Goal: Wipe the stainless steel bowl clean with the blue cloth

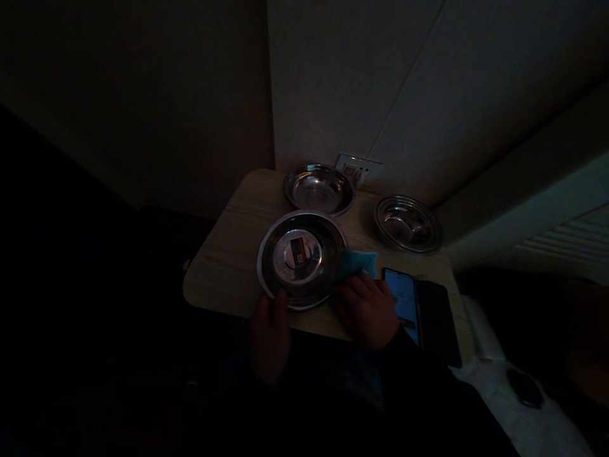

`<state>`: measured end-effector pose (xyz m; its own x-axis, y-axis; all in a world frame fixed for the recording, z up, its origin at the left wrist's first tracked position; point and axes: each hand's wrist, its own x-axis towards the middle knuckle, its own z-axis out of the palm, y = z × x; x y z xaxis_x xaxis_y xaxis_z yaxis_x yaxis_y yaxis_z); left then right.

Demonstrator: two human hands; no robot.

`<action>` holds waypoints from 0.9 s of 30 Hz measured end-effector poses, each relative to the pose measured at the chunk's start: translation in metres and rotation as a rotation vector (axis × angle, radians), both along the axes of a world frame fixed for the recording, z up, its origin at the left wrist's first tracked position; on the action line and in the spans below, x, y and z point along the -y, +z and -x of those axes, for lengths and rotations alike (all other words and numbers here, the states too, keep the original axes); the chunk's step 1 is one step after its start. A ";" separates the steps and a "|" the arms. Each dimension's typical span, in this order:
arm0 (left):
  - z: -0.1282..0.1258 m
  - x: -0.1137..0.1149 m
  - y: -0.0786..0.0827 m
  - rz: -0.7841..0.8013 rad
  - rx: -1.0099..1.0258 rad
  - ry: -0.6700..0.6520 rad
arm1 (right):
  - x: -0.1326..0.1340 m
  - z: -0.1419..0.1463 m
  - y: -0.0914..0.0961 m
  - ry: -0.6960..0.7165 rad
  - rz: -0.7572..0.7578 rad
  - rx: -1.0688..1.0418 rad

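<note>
A shiny metal bowl (328,279) with a dark rectangular label (298,251) on its base sits near the front edge of the small table. My left hand (270,336) is closed on the bowl's near-left rim, thumb over the edge. On the right side, my right hand (366,311) is closed on a teal cloth (359,261), which lies against the bowl's right inner wall and rim. Its fingertips are partly hidden in the dim light. Just behind stands a second metal bowl (316,190), close to or touching the first.
A stack of metal bowls (408,223) stands at the table's back right. Right of my right hand lie a lit phone (404,304) and a dark flat object (438,320). The wooden table (219,254) meets a wall with a socket (358,168). A dark oval object (524,388) rests on white fabric.
</note>
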<state>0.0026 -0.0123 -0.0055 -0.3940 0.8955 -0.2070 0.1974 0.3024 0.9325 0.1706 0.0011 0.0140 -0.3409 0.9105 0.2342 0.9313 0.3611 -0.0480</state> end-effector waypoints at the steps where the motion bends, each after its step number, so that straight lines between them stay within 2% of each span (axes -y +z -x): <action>1: 0.000 0.000 0.001 0.012 -0.015 -0.017 | 0.001 0.001 0.000 -0.010 -0.003 0.003; 6: -0.002 -0.003 0.005 0.045 -0.089 -0.035 | 0.009 0.038 -0.005 0.029 0.056 -0.104; 10: -0.003 -0.005 0.004 0.078 -0.050 -0.057 | 0.011 0.060 -0.008 0.057 0.061 -0.204; 13: -0.002 -0.004 0.002 0.103 -0.051 -0.044 | 0.008 0.047 -0.010 0.095 0.033 -0.119; 17: -0.001 -0.001 0.005 0.072 -0.084 -0.066 | 0.001 0.005 -0.008 0.074 -0.017 0.030; 21: 0.003 -0.003 0.009 0.054 -0.099 -0.119 | -0.006 -0.026 0.000 0.030 -0.065 0.011; 27: 0.007 -0.006 0.008 0.079 -0.061 -0.094 | -0.002 -0.029 0.002 0.043 -0.051 -0.092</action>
<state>-0.0042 -0.0059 0.0028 -0.3232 0.9109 -0.2567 0.2840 0.3521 0.8918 0.1995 0.0031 0.0165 -0.3545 0.8816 0.3118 0.9073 0.4050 -0.1135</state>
